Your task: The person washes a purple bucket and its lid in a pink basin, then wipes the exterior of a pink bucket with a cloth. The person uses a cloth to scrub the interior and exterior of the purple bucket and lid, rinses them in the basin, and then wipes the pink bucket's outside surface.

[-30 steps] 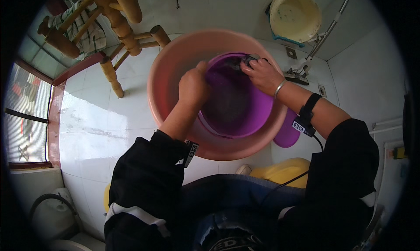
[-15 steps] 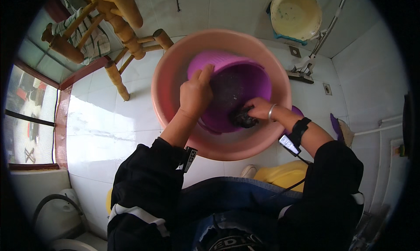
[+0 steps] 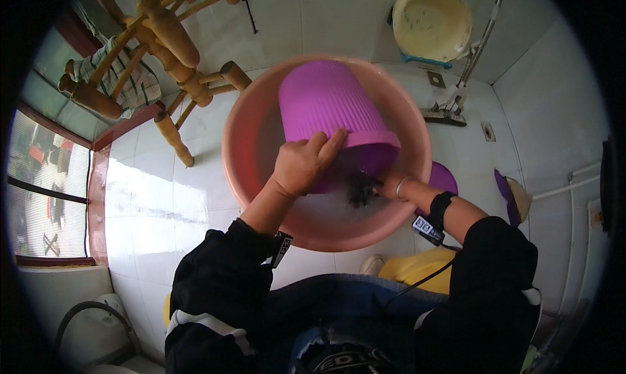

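A white tiled floor (image 3: 189, 201) is lying under everything, and on it a wide salmon-pink basin (image 3: 409, 123) is standing, holding some cloudy water (image 3: 323, 211). Inside the basin a ribbed purple bucket (image 3: 329, 103) is leaning strongly: its base is pointing away from the person, and its mouth is facing down toward the near side, over the water. Just beside the basin, partly behind the right forearm, a rounded purple piece (image 3: 445, 180) is showing. As I am judging, the work on the bucket is being in its middle: the tipping is already going on, but the bucket is not yet standing outside the basin, and the dark thing is not put away. Whether the inside is becoming clean, I cannot tell, because the mouth is turning mostly from view. The left hand (image 3: 303, 162) is holding the bucket at its rim; its grip is narrow, with extended fingers lying over the outside of the lip. The right hand (image 3: 390, 183) is staying low near the mouth; its grip is seeming narrow too, holding a dark, soft-looking wad (image 3: 360, 188), although the fingertips are partly hiding. A silvery bracelet (image 3: 400, 187) is circling the right wrist.
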`<action>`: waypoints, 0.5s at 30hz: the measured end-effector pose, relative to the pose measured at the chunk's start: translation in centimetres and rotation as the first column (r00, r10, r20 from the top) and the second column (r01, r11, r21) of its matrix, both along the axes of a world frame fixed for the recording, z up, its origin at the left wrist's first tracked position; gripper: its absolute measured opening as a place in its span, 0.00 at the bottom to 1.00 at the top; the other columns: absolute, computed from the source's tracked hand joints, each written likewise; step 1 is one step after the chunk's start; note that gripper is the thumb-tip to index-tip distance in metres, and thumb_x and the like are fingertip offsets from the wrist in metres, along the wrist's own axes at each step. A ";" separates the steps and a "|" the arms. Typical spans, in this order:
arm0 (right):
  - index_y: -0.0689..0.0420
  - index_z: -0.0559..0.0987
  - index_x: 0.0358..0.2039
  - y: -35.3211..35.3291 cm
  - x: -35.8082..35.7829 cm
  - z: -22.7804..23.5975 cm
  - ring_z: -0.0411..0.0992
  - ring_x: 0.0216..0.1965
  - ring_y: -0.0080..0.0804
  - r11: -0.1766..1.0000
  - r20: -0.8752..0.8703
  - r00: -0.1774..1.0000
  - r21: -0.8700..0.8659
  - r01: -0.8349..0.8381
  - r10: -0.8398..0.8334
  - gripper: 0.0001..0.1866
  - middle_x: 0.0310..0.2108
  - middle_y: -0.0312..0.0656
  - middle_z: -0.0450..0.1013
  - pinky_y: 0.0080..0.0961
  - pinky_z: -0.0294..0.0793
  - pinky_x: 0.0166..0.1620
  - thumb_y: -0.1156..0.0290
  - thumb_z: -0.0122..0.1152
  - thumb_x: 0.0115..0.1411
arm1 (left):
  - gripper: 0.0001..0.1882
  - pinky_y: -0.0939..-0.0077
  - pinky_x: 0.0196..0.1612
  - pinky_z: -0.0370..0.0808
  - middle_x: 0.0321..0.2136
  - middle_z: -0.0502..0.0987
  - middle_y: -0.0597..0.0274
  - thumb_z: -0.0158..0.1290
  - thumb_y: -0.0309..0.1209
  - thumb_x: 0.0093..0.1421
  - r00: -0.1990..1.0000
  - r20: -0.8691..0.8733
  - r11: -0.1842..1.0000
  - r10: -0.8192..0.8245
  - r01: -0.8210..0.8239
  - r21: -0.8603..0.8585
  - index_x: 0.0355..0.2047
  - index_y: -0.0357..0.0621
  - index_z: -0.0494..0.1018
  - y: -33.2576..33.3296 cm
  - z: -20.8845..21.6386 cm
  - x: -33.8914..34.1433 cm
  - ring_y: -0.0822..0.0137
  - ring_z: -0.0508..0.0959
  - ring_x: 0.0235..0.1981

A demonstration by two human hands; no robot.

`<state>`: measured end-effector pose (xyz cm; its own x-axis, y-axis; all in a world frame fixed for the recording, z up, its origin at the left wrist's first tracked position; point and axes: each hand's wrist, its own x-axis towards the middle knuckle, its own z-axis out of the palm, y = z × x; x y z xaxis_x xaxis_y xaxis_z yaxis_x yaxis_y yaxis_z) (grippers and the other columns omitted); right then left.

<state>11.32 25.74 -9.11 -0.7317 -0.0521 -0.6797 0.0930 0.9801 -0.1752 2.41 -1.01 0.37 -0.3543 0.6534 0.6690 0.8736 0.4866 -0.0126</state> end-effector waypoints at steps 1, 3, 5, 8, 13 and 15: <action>0.59 0.80 0.47 -0.1 0.4 -0.7 0.75 0.48 0.52 0.998 -0.065 0.998 0.057 -0.021 0.025 0.20 0.46 0.54 0.77 0.43 0.72 0.52 0.56 0.57 0.63 | 0.26 0.73 0.18 0.72 0.23 0.69 0.68 0.53 0.29 0.52 1.000 -0.005 1.000 -0.030 0.030 0.003 0.54 0.53 0.74 0.0 0.3 0.0 0.68 0.74 0.16; 0.57 0.79 0.49 0.0 0.7 -1.9 0.74 0.50 0.53 0.993 -0.181 0.982 0.109 -0.042 0.061 0.20 0.46 0.54 0.77 0.43 0.71 0.54 0.58 0.56 0.63 | 0.26 0.74 0.18 0.72 0.22 0.68 0.69 0.53 0.30 0.52 0.998 -0.037 0.998 -0.056 0.055 -0.021 0.54 0.52 0.73 0.0 1.2 0.0 0.69 0.74 0.17; 0.55 0.80 0.49 0.4 0.5 -2.9 0.72 0.51 0.55 0.993 -0.287 0.956 0.112 -0.036 0.067 0.20 0.47 0.54 0.76 0.43 0.68 0.57 0.58 0.56 0.61 | 0.27 0.75 0.18 0.71 0.21 0.67 0.71 0.53 0.32 0.52 0.994 -0.061 0.996 -0.086 0.085 -0.016 0.56 0.50 0.73 0.1 2.1 0.0 0.72 0.73 0.17; 0.53 0.79 0.50 0.9 -0.5 -4.2 0.71 0.54 0.55 0.985 -0.504 0.853 0.160 -0.064 0.137 0.20 0.49 0.53 0.75 0.44 0.66 0.59 0.60 0.56 0.60 | 0.28 0.76 0.18 0.71 0.21 0.66 0.72 0.54 0.32 0.53 0.993 -0.054 0.994 -0.103 0.100 -0.048 0.57 0.51 0.72 -0.1 3.3 0.5 0.73 0.73 0.16; 0.54 0.74 0.57 0.6 -2.7 -4.8 0.66 0.60 0.50 0.979 -0.692 0.704 0.205 -0.020 0.159 0.23 0.58 0.52 0.69 0.41 0.64 0.62 0.67 0.56 0.60 | 0.28 0.80 0.17 0.66 0.22 0.66 0.73 0.52 0.33 0.53 0.974 -0.182 0.989 -0.131 0.115 -0.096 0.57 0.50 0.72 -0.3 5.1 1.2 0.77 0.70 0.17; 0.54 0.75 0.56 0.5 -3.0 -3.9 0.66 0.59 0.50 0.973 -0.806 0.553 0.228 -0.037 0.210 0.23 0.57 0.52 0.70 0.41 0.64 0.62 0.68 0.57 0.59 | 0.28 0.81 0.17 0.65 0.22 0.66 0.73 0.53 0.33 0.52 0.963 -0.223 0.986 -0.152 0.134 -0.096 0.57 0.49 0.72 -0.5 6.0 1.3 0.77 0.70 0.16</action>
<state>8.28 26.26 -13.03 -0.9684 -0.1386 0.2073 -0.1304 0.9901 0.0528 3.73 -1.54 6.37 -0.0970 0.7401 0.6654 0.9034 0.3460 -0.2531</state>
